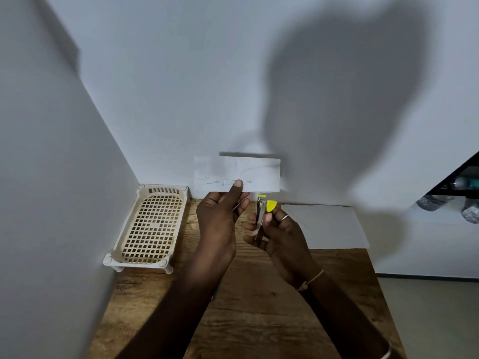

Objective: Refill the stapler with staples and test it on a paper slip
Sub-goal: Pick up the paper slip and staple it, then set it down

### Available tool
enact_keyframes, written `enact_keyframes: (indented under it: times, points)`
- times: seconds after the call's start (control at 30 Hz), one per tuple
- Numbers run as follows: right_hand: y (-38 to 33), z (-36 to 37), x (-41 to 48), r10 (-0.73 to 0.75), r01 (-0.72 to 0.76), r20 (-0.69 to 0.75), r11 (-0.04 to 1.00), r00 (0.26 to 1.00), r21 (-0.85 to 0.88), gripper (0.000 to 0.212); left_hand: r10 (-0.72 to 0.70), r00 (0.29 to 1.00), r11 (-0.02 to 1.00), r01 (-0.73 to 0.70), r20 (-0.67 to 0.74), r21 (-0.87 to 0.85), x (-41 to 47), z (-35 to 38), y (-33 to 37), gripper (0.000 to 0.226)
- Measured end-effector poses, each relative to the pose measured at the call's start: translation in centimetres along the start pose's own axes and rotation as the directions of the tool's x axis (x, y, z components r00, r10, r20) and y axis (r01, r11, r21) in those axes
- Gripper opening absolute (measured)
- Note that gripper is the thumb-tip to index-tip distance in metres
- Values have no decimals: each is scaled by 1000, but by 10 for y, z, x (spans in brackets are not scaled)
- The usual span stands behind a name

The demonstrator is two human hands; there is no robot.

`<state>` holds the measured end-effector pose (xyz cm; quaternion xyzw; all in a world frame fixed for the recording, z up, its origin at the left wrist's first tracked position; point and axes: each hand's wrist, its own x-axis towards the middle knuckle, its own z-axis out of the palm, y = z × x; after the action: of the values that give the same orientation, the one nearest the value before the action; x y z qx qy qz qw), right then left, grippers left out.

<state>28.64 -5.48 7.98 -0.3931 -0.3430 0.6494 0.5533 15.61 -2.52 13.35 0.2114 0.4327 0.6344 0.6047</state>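
Note:
My left hand (pixel 220 216) pinches a white paper slip (pixel 259 174) by its lower edge and holds it upright above the table. Several staples run in rows along the slip's lower left part. Just to the right and below the slip, my right hand (pixel 282 237) grips a small yellow and metal stapler (pixel 261 211). The stapler points upward, its yellow tip close under the slip's lower edge. I cannot tell whether stapler and slip touch.
A cream plastic mesh basket (pixel 150 226) stands at the left on the wooden table (pixel 259 307), against the wall. A white sheet (pixel 326 226) lies on the table at the back right. White walls close in on the left and behind. Bottles (pixel 440 200) sit far right.

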Motion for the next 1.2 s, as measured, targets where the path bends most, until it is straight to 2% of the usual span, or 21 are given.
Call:
enact_keyframes:
  times: [0.1,0.27,0.37,0.6,0.8,1.1,1.2]
  points:
    - [-12,12,1,-63,63,16,998,998,-8,33,5,1000,999,-5,-1,34,-3,2,3,25]
    - [-21,24,-2,-146,148,29,982,989,-114,33,56,998,991,-57,18,119,-6,2,5,27]
    - [-23,29,-2,-160,161,12,980,987,-116,37,101,995,985,-103,23,138,-8,3,5,45]
    - [-25,35,-3,-153,147,-75,986,985,-78,39,139,990,980,-143,40,139,-12,1,4,44]
    - [-27,36,-1,-136,129,-120,989,983,-66,34,107,993,989,-111,48,99,-11,1,3,45]
    - [-22,39,3,-164,157,-182,986,969,-53,31,29,998,999,-31,53,33,-14,-1,6,27]
    - [-19,38,5,-181,172,-202,983,962,-60,30,19,999,1000,-20,50,20,-14,-2,6,36]
